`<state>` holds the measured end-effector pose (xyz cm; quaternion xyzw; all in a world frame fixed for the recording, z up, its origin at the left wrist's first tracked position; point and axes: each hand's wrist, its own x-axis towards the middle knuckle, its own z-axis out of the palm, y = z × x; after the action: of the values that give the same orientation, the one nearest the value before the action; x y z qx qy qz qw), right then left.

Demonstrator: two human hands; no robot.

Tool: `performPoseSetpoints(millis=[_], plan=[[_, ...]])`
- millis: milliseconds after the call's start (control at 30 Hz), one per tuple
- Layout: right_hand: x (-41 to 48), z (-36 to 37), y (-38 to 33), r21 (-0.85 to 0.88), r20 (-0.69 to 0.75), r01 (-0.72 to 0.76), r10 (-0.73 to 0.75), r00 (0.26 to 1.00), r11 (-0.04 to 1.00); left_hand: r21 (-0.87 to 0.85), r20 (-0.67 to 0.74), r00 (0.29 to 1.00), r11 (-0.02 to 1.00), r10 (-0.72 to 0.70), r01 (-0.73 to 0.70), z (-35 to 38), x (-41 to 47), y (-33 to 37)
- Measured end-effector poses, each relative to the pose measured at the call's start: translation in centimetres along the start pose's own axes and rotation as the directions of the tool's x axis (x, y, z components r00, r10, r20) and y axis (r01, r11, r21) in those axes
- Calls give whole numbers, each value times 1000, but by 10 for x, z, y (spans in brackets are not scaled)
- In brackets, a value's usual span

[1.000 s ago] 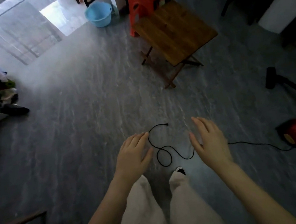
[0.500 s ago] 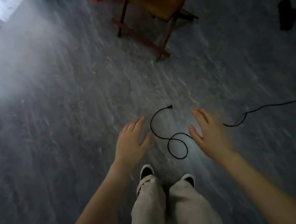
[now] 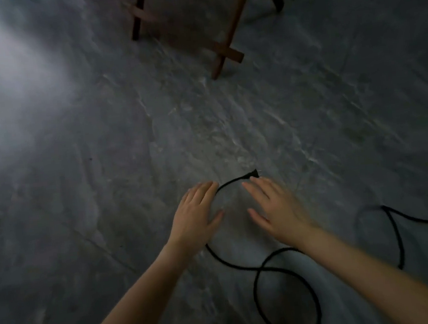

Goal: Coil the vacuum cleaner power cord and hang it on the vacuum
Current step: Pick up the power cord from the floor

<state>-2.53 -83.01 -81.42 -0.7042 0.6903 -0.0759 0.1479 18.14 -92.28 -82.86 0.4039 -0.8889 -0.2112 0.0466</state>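
Observation:
A black power cord [image 3: 285,269] lies in loose loops on the grey floor and runs off at the right edge. Its plug [image 3: 251,175] rests just beyond my fingertips. My left hand [image 3: 196,216] hovers flat and open over the cord's curve to the left of the plug. My right hand [image 3: 276,209] is open too, fingers spread, reaching toward the plug from just below it. Neither hand holds anything. The vacuum is out of view.
The wooden legs of a folding table [image 3: 224,47] stand on the floor ahead, past the plug. Bright light falls on the grey marbled floor [image 3: 51,179] at the upper left.
The view has dropped and come closer to the floor. Both hands have moved forward to the plug end of the cord. The vacuum, shoes and trousers have left the view.

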Motion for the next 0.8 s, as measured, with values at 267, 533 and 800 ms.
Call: performPoseSetpoints(millis=[267,533,800], plan=[[64,78,27,-119,79,69,-60,995,990,121,26,999,992,-42,39,96,4,-49],[47,96,35,-212,-76,60,-78,994,975,-5,-61,997,999,-38,38,94,3,-39],[29,70,30,197,-146,0,29,989,980,-620,124,957,733,-263,282,56,5,-26]])
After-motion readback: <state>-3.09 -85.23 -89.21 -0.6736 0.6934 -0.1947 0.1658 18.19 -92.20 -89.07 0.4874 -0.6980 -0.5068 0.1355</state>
